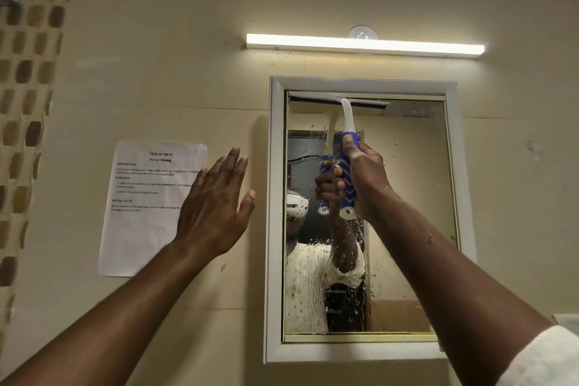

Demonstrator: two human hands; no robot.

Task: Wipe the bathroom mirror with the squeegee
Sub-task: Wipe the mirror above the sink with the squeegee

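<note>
At the top edge of the bathroom mirror (404, 229), the squeegee (344, 122) lies with its blade flat against the glass, just under the upper part of the white frame (275, 229). Its blade runs across the left and middle part of the glass, and its blue and white handle points down. The right hand (365, 178) is raised high with the arm almost straight, and its grip is wrapped tight around the handle, with the thumb stretched up along it. Below the blade, the glass carries many water drops. The left hand (216, 207) is lifted beside the mirror, palm toward the wall; its fingers are spread and hold nothing, and I cannot tell if it touches the wall. It partly covers a printed paper sheet (141, 229) fixed on the wall. Above the mirror a tube light (363, 44) is shining.
</note>
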